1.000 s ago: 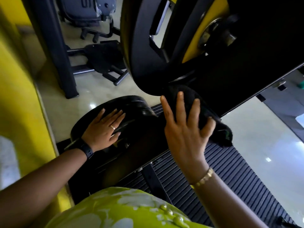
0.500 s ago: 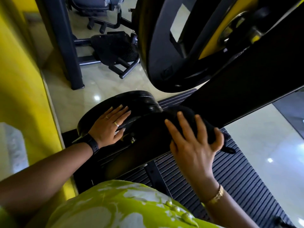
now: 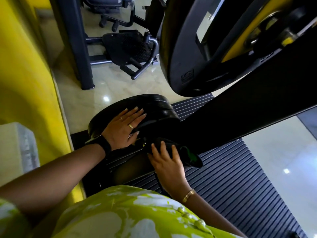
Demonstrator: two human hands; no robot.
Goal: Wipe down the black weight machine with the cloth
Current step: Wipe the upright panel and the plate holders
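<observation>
Two hands are at work low on the black weight machine (image 3: pixel 248 109), seen from above. At far left a yellow wall (image 3: pixel 25 74) runs down the view, with pale glossy floor (image 3: pixel 111 86) beside it and the perforated footplate (image 3: pixel 127 47) of another machine farther back. The left hand (image 3: pixel 122 130), with a black wristband (image 3: pixel 105 146) and two rings, lies palm down on a stack of black weight plates (image 3: pixel 151 105). Its fingers are straight and spread, resting flat on the top plate and gripping nothing.

Just right of it and lower in the view, the right hand (image 3: pixel 169 164) presses on the black cloth (image 3: pixel 193 160). Its fingers are extended and laid over the fabric rather than curled round it; the thumb cannot be made out. The cloth sits under the fingertips and bunches out past them on the right side of the hand, showing a small green patch. It is held against the lower end of the machine's broad black beam, close to where that beam meets the stacked plates. A gold bracelet (image 3: pixel 188 195) circles the right wrist.

Above, a large black plate (image 3: pixel 181 54) hangs on the machine, its hub backed with yellow. Beneath the beam lies a ribbed black mat (image 3: pixel 240 177), and shiny floor shows again at far right. A green and white garment (image 3: pixel 128 212) fills the bottom edge.
</observation>
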